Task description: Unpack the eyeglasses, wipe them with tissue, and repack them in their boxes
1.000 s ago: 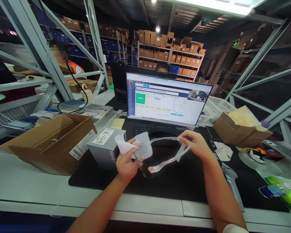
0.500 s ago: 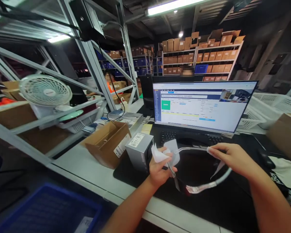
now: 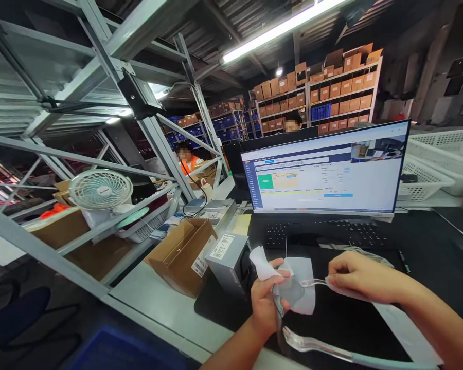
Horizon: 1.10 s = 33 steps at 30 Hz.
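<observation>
My left hand (image 3: 268,303) is closed on a pair of clear-framed glasses (image 3: 312,345) and a white cloth or paper (image 3: 299,290), gripping the front of the frame. My right hand (image 3: 360,277) pinches the end of the upper clear temple arm (image 3: 312,282). The lower temple arm sticks out toward the bottom right. Both hands hover over a black desk mat (image 3: 355,324) in front of a black keyboard (image 3: 324,234) and a lit monitor (image 3: 324,172). A grey box (image 3: 227,262) with a white label stands just left of my left hand.
An open cardboard box (image 3: 181,254) lies left of the grey box. A small white fan (image 3: 100,192) sits on the metal rack (image 3: 81,154) at left. White baskets (image 3: 435,159) stand right of the monitor. Two other people sit behind, among shelves of cartons (image 3: 332,87).
The view swung left and upward. My right hand slid inward along the temple arm toward the left hand, and the glasses turned so one arm points to the bottom right.
</observation>
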Available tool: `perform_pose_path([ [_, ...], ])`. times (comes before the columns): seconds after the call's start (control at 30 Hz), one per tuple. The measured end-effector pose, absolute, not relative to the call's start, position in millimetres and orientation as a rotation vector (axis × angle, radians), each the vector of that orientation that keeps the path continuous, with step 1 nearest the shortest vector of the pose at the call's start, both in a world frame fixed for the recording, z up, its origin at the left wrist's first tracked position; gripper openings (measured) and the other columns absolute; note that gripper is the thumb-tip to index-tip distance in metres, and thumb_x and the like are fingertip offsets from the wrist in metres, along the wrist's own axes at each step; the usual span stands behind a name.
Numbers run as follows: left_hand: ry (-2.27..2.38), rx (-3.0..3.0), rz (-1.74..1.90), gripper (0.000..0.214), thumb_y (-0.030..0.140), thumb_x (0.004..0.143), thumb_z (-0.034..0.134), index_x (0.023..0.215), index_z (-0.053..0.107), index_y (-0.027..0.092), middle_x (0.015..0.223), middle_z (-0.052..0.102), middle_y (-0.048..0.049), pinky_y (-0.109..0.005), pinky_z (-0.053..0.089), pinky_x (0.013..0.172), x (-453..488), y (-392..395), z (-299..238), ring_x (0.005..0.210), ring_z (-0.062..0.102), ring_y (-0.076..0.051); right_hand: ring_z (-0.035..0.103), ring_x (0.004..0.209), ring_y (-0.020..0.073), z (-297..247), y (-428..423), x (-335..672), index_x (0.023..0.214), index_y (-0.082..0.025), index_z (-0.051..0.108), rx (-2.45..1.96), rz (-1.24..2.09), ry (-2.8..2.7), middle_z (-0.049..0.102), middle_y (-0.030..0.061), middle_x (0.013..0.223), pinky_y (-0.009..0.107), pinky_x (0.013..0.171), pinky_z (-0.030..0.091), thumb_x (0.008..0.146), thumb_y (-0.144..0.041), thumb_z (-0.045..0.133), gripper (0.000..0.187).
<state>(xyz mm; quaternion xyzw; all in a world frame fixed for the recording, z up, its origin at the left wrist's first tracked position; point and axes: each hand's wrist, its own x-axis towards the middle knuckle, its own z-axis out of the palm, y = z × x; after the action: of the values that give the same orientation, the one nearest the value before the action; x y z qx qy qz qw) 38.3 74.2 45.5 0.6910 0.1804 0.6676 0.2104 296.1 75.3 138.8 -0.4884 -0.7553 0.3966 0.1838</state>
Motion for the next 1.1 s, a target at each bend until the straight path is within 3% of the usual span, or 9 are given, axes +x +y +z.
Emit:
perform_pose_path([
  [0.23,0.608,1.541,1.662,0.046,0.061,0.080,0.072,0.103,0.076,0.022,0.110,0.074,-0.0155,-0.042,0.055,0.090,47,73,44,0.112,0.067,-0.033,0.044,0.054,0.0117,116,82,247,0.057,-0.017,0.053,-1.250,1.460,-1.885,0.054,-0.0008,0.056,0.026,0.053,0.028,0.071,-0.027,0.054,0.017],
  [0.4,0.597,0.942,1.595,0.054,0.062,0.064,0.084,0.095,0.077,0.018,0.122,0.071,-0.0165,-0.039,0.051,0.094,55,75,48,0.115,0.065,-0.031,0.047,0.056,0.0135,109,87,241,0.061,-0.016,0.059,-1.093,1.574,-1.633,0.055,0.0016,0.059,0.027,0.055,0.033,0.075,-0.040,0.053,0.029],
  [0.5,0.623,0.689,1.579,0.057,0.061,0.056,0.089,0.091,0.076,0.018,0.112,0.074,-0.0156,-0.041,0.049,0.097,57,79,56,0.110,0.067,-0.029,0.048,0.060,0.0135,114,86,250,0.086,-0.016,0.068,-1.115,1.380,-1.480,0.056,-0.0001,0.067,0.026,0.058,0.036,0.072,-0.036,0.058,0.026],
  [0.63,0.659,0.538,1.584,0.056,0.057,0.056,0.091,0.092,0.076,0.017,0.107,0.076,-0.0139,-0.037,0.049,0.094,58,86,62,0.098,0.069,-0.024,0.053,0.069,0.0159,128,70,261,0.133,-0.018,0.057,-1.081,1.229,-1.761,0.058,-0.0012,0.076,0.028,0.066,0.044,0.079,-0.034,0.065,0.057],
  [0.73,0.651,0.640,1.545,0.055,0.055,0.058,0.091,0.093,0.077,0.015,0.103,0.077,-0.0145,-0.034,0.049,0.090,60,89,57,0.095,0.069,-0.023,0.060,0.081,0.0210,135,60,262,0.117,-0.019,0.067,-1.171,0.945,-1.967,0.065,0.0049,0.085,0.032,0.076,0.048,0.093,-0.044,0.055,0.037],
  [0.83,0.665,0.791,1.476,0.054,0.055,0.062,0.089,0.095,0.079,0.014,0.099,0.077,-0.0153,-0.033,0.050,0.086,61,91,51,0.090,0.069,-0.022,0.062,0.079,0.0226,133,55,258,0.087,-0.020,0.067,-1.274,0.692,-2.084,0.069,0.0079,0.086,0.033,0.073,0.047,0.100,-0.046,0.041,0.039],
  [0.93,0.709,0.955,1.418,0.057,0.057,0.060,0.089,0.095,0.080,0.013,0.098,0.077,-0.0154,-0.033,0.050,0.083,61,92,47,0.086,0.069,-0.023,0.058,0.068,0.0201,129,55,253,0.078,-0.021,0.061,-1.368,0.609,-2.238,0.066,0.0051,0.076,0.031,0.066,0.045,0.100,-0.043,0.041,0.037],
  [1.0,0.727,1.026,1.392,0.060,0.057,0.053,0.092,0.091,0.080,0.012,0.097,0.077,-0.0156,-0.034,0.049,0.082,61,91,47,0.087,0.068,-0.025,0.058,0.068,0.0187,130,57,256,0.080,-0.021,0.063,-1.368,0.699,-2.307,0.065,0.0033,0.075,0.030,0.065,0.045,0.097,-0.042,0.046,0.032],
  [1.1,0.758,1.048,1.378,0.062,0.060,0.052,0.091,0.089,0.080,0.012,0.097,0.076,-0.0150,-0.034,0.049,0.083,61,90,47,0.089,0.068,-0.026,0.060,0.069,0.0175,138,65,278,0.102,-0.023,0.069,-1.322,0.854,-2.109,0.066,0.0015,0.077,0.029,0.065,0.048,0.096,-0.045,0.050,0.029],
])
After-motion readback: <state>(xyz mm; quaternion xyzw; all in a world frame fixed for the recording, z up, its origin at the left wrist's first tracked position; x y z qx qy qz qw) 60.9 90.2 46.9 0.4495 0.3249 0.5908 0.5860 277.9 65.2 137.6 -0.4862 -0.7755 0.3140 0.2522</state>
